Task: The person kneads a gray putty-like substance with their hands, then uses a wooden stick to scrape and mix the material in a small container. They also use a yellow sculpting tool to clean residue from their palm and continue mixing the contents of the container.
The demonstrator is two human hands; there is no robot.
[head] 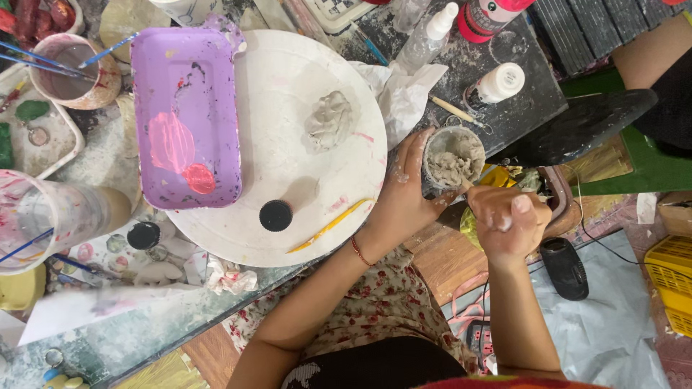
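Observation:
My left hand (404, 196) wraps around a small round cup (430, 148) filled with grey clay paste (455, 163), at the right edge of a white round board (303, 72). My right hand (508, 222) is closed in a fist around a thin stick whose tip reaches into the paste. A lump of grey clay (329, 119) lies on the board. Also on the board are a purple tray (186, 115) with pink paint, a black cap (275, 215) and a yellow tool (330, 225).
White bottles (500, 83) and a red-capped bottle (490, 16) stand at the back right. Cups with brushes (72, 68) and a clear plastic cup (43, 216) sit left. A crumpled tissue (400, 94), a black speaker (564, 268) and a yellow basket (674, 281) are nearby.

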